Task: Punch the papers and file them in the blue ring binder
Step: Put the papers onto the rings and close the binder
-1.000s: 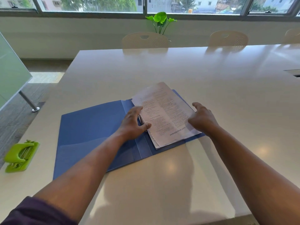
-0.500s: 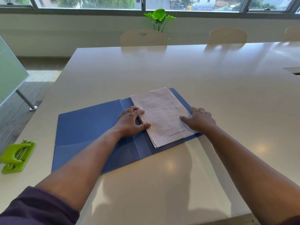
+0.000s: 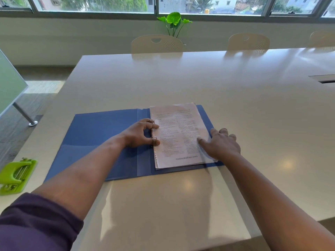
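Windows and pale chairs [image 3: 157, 44] line the far side of my white worktop [image 3: 181, 78]. On it the blue binder [image 3: 101, 138] lies open, the papers [image 3: 178, 134] stacked on its right half against the rings [image 3: 153, 129]. My left hand [image 3: 139, 134] pinches the rings, forefinger on the upper one and thumb on the lower. My right hand [image 3: 222, 144] lies flat, fingers spread, pressing the papers' right edge, grasping nothing. Near the left edge sits a green punch [image 3: 15, 175].
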Tool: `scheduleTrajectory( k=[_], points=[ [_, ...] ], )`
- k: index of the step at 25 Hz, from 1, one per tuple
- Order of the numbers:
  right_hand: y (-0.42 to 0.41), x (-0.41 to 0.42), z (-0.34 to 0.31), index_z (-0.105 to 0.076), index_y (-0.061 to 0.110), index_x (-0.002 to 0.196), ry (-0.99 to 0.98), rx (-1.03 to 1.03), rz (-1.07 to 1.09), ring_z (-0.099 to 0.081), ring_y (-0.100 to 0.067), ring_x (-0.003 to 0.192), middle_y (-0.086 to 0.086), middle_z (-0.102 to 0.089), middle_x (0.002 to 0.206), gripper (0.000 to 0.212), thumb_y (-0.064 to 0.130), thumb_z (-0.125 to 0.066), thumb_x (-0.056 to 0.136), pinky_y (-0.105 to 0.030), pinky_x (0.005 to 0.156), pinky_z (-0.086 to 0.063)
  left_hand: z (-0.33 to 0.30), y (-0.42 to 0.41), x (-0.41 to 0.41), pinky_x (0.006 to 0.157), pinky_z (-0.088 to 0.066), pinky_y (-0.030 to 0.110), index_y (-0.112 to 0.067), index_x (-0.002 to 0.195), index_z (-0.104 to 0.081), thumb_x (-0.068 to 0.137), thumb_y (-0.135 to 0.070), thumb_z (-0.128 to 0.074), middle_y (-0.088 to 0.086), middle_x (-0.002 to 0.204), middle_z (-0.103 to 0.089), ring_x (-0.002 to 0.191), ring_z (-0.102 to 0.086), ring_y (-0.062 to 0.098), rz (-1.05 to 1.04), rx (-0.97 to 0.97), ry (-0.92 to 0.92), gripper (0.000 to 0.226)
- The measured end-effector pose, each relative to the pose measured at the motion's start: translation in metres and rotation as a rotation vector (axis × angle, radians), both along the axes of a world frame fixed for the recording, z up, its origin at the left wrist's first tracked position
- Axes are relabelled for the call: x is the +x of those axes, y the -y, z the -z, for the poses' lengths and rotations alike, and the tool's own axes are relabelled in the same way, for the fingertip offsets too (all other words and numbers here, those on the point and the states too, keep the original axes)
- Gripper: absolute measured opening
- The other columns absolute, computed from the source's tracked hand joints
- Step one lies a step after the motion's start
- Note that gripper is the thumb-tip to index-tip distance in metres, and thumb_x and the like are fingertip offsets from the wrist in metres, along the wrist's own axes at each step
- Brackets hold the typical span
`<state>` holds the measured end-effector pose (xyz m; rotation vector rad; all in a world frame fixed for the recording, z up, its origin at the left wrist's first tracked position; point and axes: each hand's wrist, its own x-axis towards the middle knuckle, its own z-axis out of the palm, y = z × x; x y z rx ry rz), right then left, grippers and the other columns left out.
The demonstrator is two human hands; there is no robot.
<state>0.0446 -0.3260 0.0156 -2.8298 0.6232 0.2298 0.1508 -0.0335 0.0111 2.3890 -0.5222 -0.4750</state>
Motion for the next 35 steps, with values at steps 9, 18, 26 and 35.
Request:
scheduleTrajectory(
  k=[9,18,26,35],
  points=[
    [-0.068,-0.012,0.0,-0.04,0.02,0.152,0.33,0.054,-0.399,-0.025,-0.026,0.151,-0.006,-0.032,0.163,0.066,0.047,-0.054,0.094,-0.05,0.117,-0.021,-0.003,0.002,-0.009,0.123,-0.019,0.037,-0.025,0.147,-0.05,0.079,-0.037,-0.087,-0.006,0.166,-0.025,0.151,-0.027,0.019,0.004,-0.051,-0.005,0.078],
    [-0.135,0.018,-0.003,-0.065,0.014,0.132,0.467,0.385,-0.452,-0.059,-0.028,0.124,-0.006,-0.065,0.136,0.039,0.021,-0.062,0.094,-0.043,0.105,-0.045,-0.014,-0.054,-0.024,0.113,-0.038,0.039,-0.021,0.147,-0.047,0.086,-0.061,-0.071,0.001,0.155,-0.044,0.143,-0.042,0.022,-0.491,-0.076,0.184,0.077],
    [-0.164,0.032,0.022,-0.075,0.018,0.093,0.454,0.393,-0.316,-0.064,-0.025,0.1,-0.002,-0.074,0.102,0.016,0.022,-0.061,0.087,-0.036,0.085,-0.051,-0.015,-0.138,-0.041,0.104,-0.036,0.052,-0.016,0.145,-0.041,0.069,-0.084,-0.063,0.014,0.145,-0.043,0.136,-0.038,0.038,-0.989,0.452,-0.015,0.105],
    [-0.167,0.028,0.035,-0.069,0.014,0.089,0.546,0.373,-0.328,-0.059,-0.025,0.093,-0.004,-0.071,0.098,0.007,0.018,-0.063,0.088,-0.035,0.082,-0.045,-0.021,-0.171,-0.024,0.101,-0.048,0.043,-0.01,0.14,-0.045,0.043,-0.082,-0.083,0.017,0.142,-0.05,0.129,-0.05,0.038,-1.08,0.306,-0.12,0.126]
  ],
)
